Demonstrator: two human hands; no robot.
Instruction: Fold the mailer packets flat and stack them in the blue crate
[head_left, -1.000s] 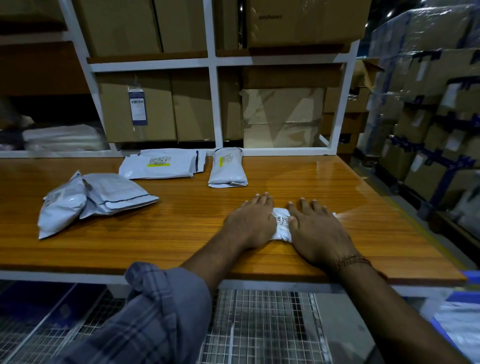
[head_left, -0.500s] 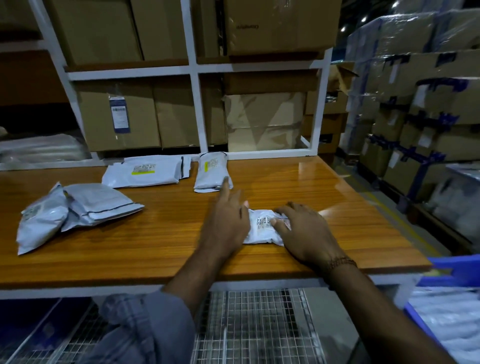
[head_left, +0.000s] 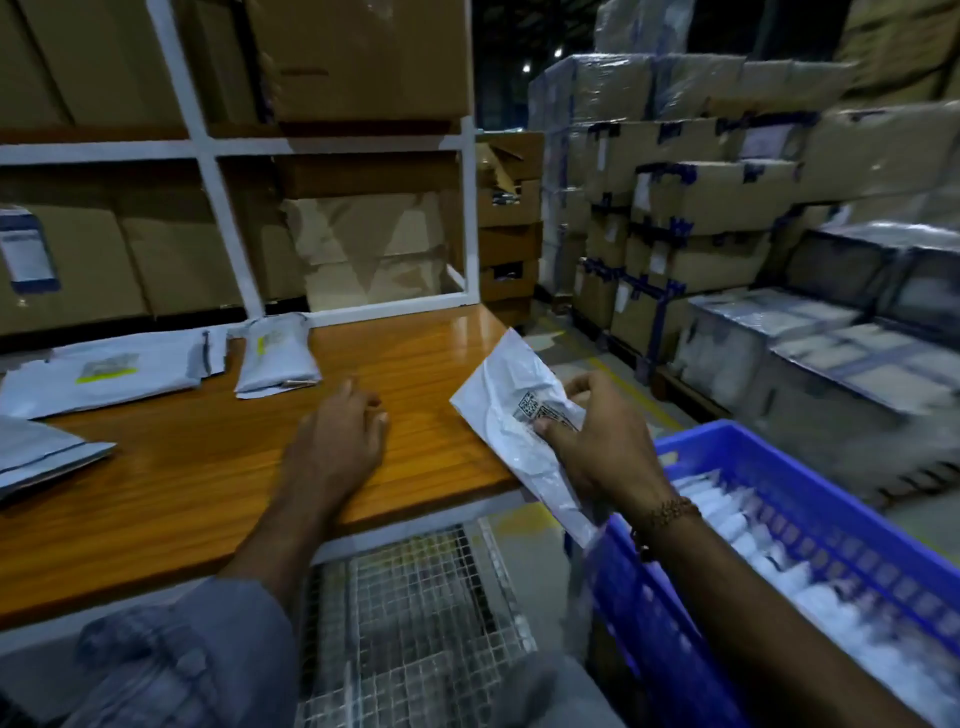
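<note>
We see the right hand (head_left: 597, 441) pinching a white mailer (head_left: 511, 415) (label side up), thumb on top, lifted past the table's (head_left: 208, 467) right edge, beside the blue crate's (head_left: 769, 457) near-left corner. The left hand (head_left: 343, 436) rests on the table, fingers loose, well left of the mailer.

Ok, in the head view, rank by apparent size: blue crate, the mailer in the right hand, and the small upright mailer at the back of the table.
1. blue crate, clearly largest.
2. held mailer.
3. back mailer, though it lies farther away, so true order of the mailers is unsure.
</note>
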